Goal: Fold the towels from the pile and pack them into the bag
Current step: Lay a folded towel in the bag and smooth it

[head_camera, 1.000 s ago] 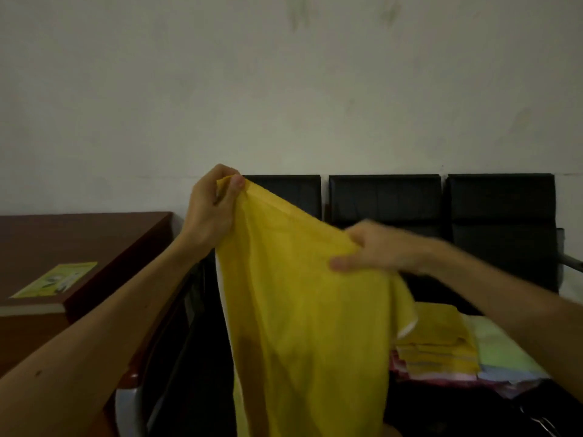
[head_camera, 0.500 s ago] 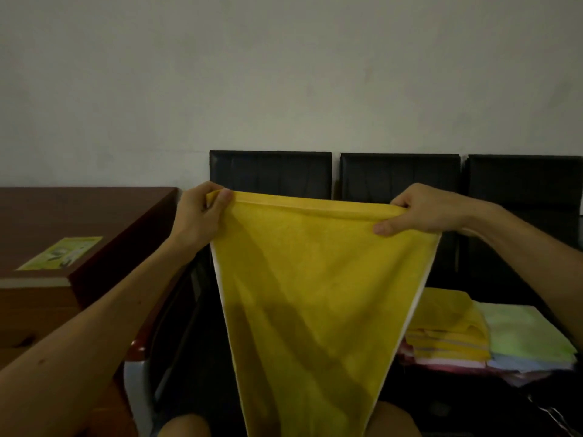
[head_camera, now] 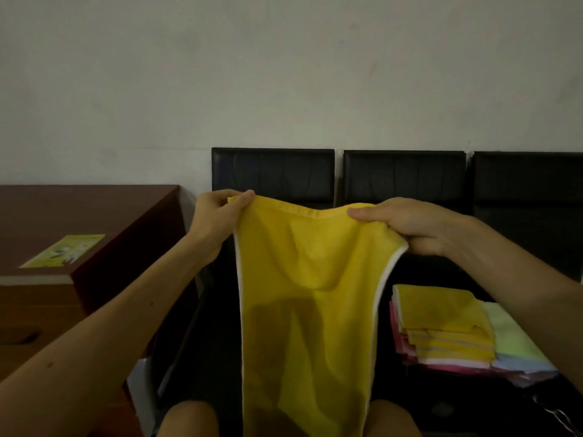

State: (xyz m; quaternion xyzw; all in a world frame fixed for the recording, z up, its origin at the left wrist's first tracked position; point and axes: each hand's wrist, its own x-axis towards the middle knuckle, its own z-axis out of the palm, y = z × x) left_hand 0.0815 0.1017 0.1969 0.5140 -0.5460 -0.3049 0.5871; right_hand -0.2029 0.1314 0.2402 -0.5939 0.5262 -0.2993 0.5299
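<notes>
A plain bright-yellow terry towel with a thin white edging (head_camera: 303, 310) hangs between a person's left hand (head_camera: 217, 216) and right hand (head_camera: 410, 225), its lower half shaded a darker, olive yellow. Below the right hand, a stack of folded cloths (head_camera: 448, 332) shows yellow layers on top with white trims, pink and red-pink edges beneath, and pale green and light blue pieces beside them. Behind both hands stand glossy black padded chair backs (head_camera: 403, 175) against a plain off-white wall (head_camera: 284, 74). Left of the left hand, a reddish-brown wooden desk (head_camera: 94, 212) carries a yellow-green printed leaflet with white markings (head_camera: 63, 250).
</notes>
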